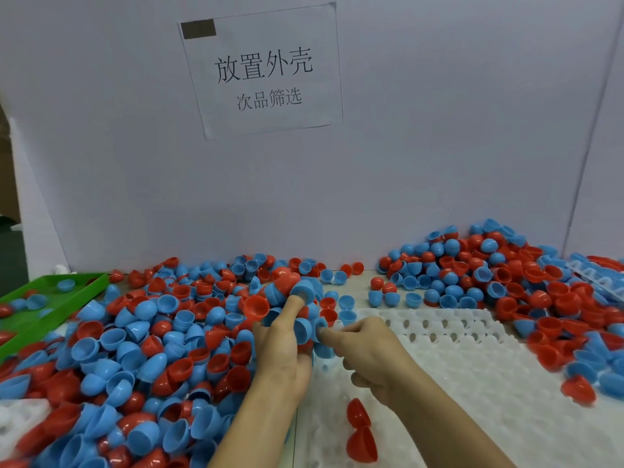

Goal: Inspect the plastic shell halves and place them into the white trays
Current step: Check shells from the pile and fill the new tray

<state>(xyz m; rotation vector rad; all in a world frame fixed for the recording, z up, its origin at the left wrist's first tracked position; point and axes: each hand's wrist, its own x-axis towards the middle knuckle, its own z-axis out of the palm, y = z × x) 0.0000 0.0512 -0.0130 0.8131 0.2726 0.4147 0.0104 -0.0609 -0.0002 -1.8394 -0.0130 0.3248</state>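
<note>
Both hands [283,339] [368,349] grip shell halves [304,327] under sign [263,72] reading 放置外壳, 次品筛选.

Two bare forearms come up from the bottom of the view, each ending in a bare hand: the left hand [282,346] and the right hand [368,352]. No sleeve, glove, watch, ring or band shows on either arm as far as the frame reaches. The fingernails that show are short and unpainted.
</note>
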